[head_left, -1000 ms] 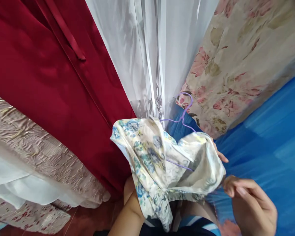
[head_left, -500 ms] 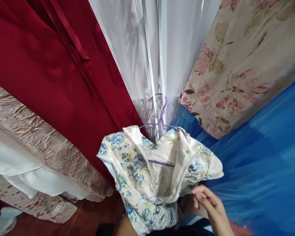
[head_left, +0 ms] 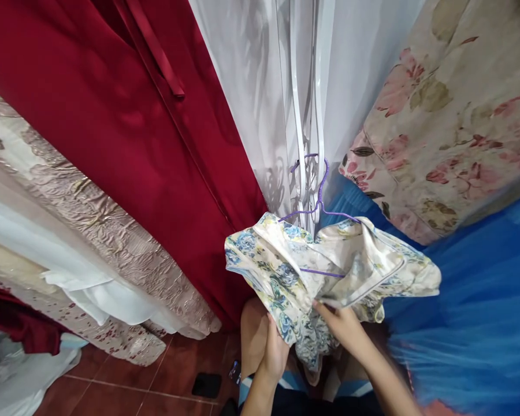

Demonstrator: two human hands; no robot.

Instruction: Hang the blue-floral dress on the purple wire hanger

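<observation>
A cream dress with blue and green flowers (head_left: 281, 271) hangs by its shoulders on a purple hanger (head_left: 320, 196), its neckline gaping. The hanger's hook is around a white metal rod (head_left: 298, 104). My left hand (head_left: 276, 349) grips the dress's left edge, thumb up along the cloth and fingers partly behind it. My right hand (head_left: 340, 323) is closed on the front of the dress just below the neckline. Below both hands the lower part of the dress is bunched up.
Long red cloth (head_left: 190, 190) hangs at left, beside embossed beige cloth (head_left: 95, 208). At right hang a pink-flowered garment (head_left: 442, 156) and blue tulle (head_left: 472, 289). A dark phone (head_left: 206, 385) lies on the red tile floor (head_left: 173, 370).
My right hand has moved left from beside the dress onto its front. My left hand has come into sight at the dress's left edge. The view has shifted, so the dress appears farther right.
</observation>
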